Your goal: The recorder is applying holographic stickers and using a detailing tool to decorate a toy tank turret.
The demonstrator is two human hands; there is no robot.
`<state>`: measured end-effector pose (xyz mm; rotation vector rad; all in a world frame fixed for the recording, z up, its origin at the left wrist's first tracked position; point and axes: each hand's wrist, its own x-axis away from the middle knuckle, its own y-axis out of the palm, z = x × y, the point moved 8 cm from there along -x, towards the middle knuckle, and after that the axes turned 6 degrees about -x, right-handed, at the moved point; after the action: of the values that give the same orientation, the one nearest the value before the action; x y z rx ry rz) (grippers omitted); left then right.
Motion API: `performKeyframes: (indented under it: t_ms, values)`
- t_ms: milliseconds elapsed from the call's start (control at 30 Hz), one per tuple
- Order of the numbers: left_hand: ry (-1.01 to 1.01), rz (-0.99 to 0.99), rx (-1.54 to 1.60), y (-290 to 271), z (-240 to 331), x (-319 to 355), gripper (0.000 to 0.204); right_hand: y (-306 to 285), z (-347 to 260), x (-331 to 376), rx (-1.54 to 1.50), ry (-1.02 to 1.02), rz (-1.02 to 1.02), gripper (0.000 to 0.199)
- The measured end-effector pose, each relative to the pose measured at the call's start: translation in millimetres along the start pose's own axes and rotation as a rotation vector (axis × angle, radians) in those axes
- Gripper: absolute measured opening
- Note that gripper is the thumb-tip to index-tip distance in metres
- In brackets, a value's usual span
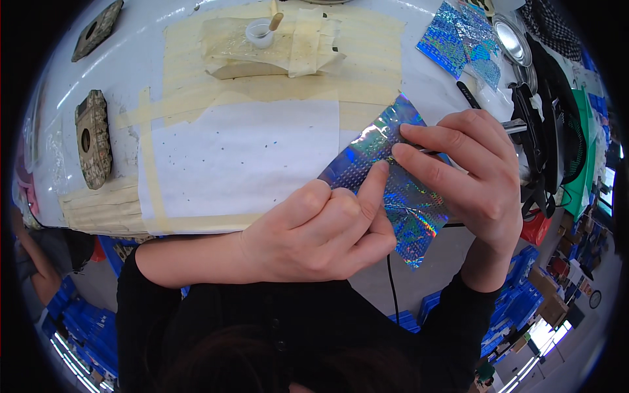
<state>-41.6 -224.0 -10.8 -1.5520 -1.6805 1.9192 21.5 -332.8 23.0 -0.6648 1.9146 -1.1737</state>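
A shiny blue holographic sheet (354,157) with rows of tiny dots is held tilted over the table's front edge. My left hand (327,229) grips it from below, its index fingertip pressed on the dotted surface. My right hand (472,170) is closed at the sheet's right side, around a slim metal tool that looks like tweezers (515,126). Its fingertips are close to my left index finger, and the tool's tip is mostly hidden. Left of the sheet, several tiny dark specks (242,162) are scattered on white paper (262,190) taped to the table.
Two camouflage-patterned pieces with round holes, one near (95,141) and one farther (98,29), lie at left. A small cup (259,34) with a stick stands on a taped block (229,56). More holographic sheets (458,39), metal lids (511,39) and a black bag (557,124) are at right.
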Motion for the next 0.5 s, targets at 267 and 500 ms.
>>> performKeyframes:
  t_ms: [267, 500]
  values:
    - [0.000, 0.004, -0.001, 0.2, 0.1, 0.6, 0.009, -0.3, -1.0, -0.7, 0.007, -0.005, -0.003, 0.033]
    - [0.004, -0.003, -0.001, -0.2, -0.4, -0.1, 0.008, -1.0, -1.3, -4.3, 0.021, -0.041, -0.008, 0.031]
